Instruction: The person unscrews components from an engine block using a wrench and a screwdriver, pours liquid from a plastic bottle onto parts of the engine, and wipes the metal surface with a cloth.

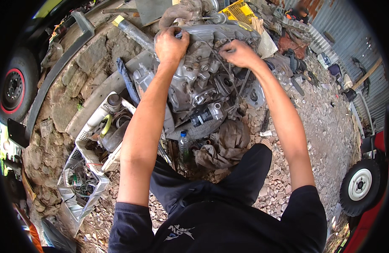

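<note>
A grey, greasy engine (198,69) stands on the ground before me, with a long cover (222,30) along its far top edge. My left hand (172,45) is at the far left end of that cover, its fingers curled round a small dark piece too hidden to name. On the right, my right hand (238,54) is bent over the engine's top, thumb and fingers drawn together against it. Whatever lies between those fingertips cannot be made out. Lower on the engine's near side sits a black oil filter (201,117).
A clear plastic bottle (184,145) and a dirty cloth (222,147) lie near my knees. White plastic crates (91,130) with parts stand on the left. Farther off are a yellow crate (241,12), a stone wall (67,105) and a wheel (360,185). Another person (299,16) is at the back right.
</note>
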Tool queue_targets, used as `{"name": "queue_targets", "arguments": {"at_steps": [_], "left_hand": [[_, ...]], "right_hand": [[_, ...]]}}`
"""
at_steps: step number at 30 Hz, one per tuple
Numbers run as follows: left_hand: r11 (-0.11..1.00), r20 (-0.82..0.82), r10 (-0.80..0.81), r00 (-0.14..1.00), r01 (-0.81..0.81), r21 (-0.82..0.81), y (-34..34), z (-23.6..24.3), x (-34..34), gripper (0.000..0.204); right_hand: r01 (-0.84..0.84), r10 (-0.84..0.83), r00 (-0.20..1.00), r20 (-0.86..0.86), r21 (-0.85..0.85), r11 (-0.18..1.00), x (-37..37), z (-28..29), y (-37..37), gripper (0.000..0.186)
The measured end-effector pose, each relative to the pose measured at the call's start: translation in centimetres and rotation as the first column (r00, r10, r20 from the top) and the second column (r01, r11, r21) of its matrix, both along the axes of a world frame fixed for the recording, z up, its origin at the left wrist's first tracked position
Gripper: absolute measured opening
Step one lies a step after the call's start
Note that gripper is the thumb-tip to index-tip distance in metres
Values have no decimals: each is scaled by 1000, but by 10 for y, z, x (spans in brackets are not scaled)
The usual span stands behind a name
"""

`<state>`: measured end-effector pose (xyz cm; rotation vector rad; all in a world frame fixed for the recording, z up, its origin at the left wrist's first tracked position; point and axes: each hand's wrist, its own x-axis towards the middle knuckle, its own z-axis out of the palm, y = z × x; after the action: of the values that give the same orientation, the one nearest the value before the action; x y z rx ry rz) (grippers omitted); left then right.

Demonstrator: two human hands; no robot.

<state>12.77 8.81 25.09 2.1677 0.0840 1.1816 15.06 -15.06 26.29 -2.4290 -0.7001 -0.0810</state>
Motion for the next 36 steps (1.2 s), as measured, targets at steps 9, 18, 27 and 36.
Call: {"name": "queue_targets", "arguments": {"at_steps": [9,18,27,36], "left_hand": [[1000,-24,5,1000,-5,-15,-1,4,-4,34],[1000,0,-2,1000,2,-7,-5,1,-1,35],[1000,28,6,1000,-5,-17,-3,0,-2,34],[1000,50,-2,999,3,-27,0,0,-3,31]], "right_hand": [[46,-54,979,-197,-48,998,-17,25,9,32],[57,-156,955,253,359,932,-49,-6,-19,27],[57,-209,930,302,442,895,-147,-19,16,12],[82,-158,830,534,162,983,-114,-59,42,21]]}}
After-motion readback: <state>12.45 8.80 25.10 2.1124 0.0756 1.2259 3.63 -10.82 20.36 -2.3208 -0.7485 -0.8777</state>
